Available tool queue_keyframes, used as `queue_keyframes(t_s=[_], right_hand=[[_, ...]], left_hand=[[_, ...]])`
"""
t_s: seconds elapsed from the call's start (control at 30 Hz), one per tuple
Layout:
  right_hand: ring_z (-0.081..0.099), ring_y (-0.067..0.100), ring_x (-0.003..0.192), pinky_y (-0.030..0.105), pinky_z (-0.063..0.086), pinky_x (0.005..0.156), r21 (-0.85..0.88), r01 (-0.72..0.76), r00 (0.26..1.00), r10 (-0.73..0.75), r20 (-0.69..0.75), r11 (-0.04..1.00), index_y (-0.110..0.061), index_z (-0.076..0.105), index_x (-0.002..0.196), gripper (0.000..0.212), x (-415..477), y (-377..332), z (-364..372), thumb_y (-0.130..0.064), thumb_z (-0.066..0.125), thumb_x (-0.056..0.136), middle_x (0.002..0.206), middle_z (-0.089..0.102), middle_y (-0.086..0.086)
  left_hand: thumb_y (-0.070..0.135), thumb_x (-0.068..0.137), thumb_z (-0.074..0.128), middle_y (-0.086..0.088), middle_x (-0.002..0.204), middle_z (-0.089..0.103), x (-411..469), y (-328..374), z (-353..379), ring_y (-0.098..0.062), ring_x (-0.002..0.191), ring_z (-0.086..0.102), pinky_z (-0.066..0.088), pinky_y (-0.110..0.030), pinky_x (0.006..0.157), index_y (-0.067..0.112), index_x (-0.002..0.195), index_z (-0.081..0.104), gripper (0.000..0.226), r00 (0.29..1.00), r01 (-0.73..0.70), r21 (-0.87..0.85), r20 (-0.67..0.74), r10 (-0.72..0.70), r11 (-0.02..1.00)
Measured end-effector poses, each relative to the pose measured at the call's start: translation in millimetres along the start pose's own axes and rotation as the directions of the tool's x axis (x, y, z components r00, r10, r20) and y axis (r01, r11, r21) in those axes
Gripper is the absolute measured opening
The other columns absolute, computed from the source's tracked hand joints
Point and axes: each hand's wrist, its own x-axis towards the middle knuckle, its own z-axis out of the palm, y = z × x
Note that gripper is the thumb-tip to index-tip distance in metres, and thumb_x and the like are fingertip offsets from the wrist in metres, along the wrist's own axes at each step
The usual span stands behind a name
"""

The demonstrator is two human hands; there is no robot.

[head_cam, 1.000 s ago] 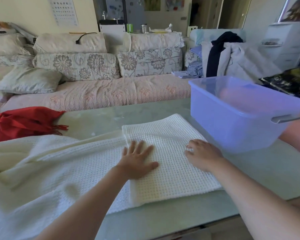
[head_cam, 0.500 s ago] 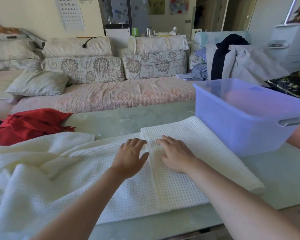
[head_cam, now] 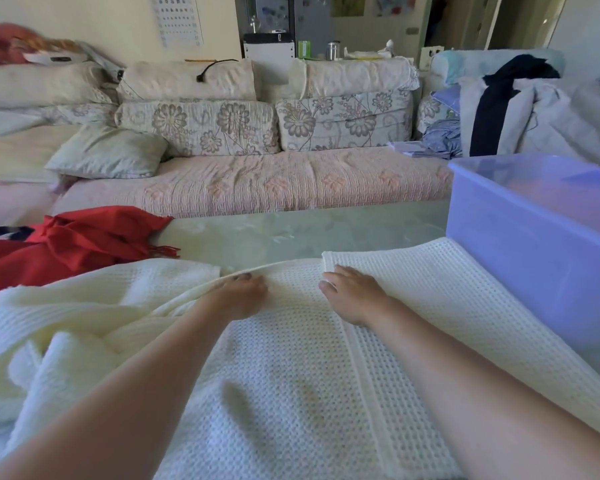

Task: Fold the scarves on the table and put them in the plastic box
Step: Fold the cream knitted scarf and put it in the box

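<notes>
A: White scarf point(head_cam: 291, 393) — where's it at?
B: Spread on table point(head_cam: 291, 233), right end folded over, beside plastic box point(head_cam: 534, 258).
A: Hands?
B: L hand point(head_cam: 239, 296) pinching scarf's far edge. R hand point(head_cam: 354, 292) at fold corner, fingers curled; grip can't tell. Red scarf point(head_cam: 77, 244) bunched far left.

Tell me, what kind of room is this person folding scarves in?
Most likely a home living room. A long sofa with flowered cushions runs behind the table, clothes are heaped at its right end, and a white scarf lies spread beside a plastic box.
</notes>
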Motion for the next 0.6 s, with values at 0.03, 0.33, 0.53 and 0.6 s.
queue_keyframes(t_s=[0.03,0.33,0.53,0.6], right_hand=[[0.016,0.022,0.151,0.047,0.016,0.121,-0.016,0.002,1.0,-0.002,0.008,1.0,-0.021,0.033,0.153,0.058,3.4,2.5,5.2,-0.05,0.021,0.104,0.164,0.021,0.006],[-0.007,0.021,0.154,0.049,-0.001,0.124,-0.048,-0.02,1.0,0.019,-0.009,0.999,-0.027,0.006,0.16,0.071,21.7,17.4,14.6,-0.062,0.021,0.1,0.168,-0.006,0.004],[0.005,0.029,0.153,0.054,0.007,0.122,-0.161,-0.019,0.999,0.012,-0.044,0.987,-0.021,0.018,0.158,0.067,20.0,-3.3,10.6,-0.056,0.025,0.102,0.166,0.008,0.013],[0.015,0.029,0.15,0.052,0.014,0.12,-0.145,0.038,0.996,-0.05,-0.076,0.989,-0.018,0.029,0.154,0.062,14.4,-21.0,7.2,-0.052,0.031,0.102,0.163,0.02,0.013]], left_hand=[[0.045,0.104,0.025,-0.012,0.163,0.006,8.5,-4.4,1.3,-0.026,0.151,0.007,0.005,-0.047,0.122,0.022,0.156,0.018,0.057,0.998,0.015,-0.002,0.064,-0.014,1.0],[0.09,0.076,0.019,0.001,0.163,-0.014,45.3,-10.1,20.2,-0.024,0.151,-0.008,-0.002,-0.059,0.116,0.049,0.151,-0.009,0.09,0.999,0.008,0.104,-0.043,-0.003,0.995],[0.061,0.095,0.036,0.002,0.161,0.024,20.7,-8.8,14.3,-0.021,0.147,0.021,0.02,-0.043,0.119,0.032,0.155,0.015,0.07,0.952,-0.089,0.053,-0.29,0.101,0.995],[0.047,0.097,0.046,0.003,0.152,0.04,-3.5,-12.6,10.7,-0.02,0.14,0.036,0.03,-0.039,0.114,0.029,0.15,0.031,0.058,0.919,-0.15,0.007,-0.368,0.142,0.989]])
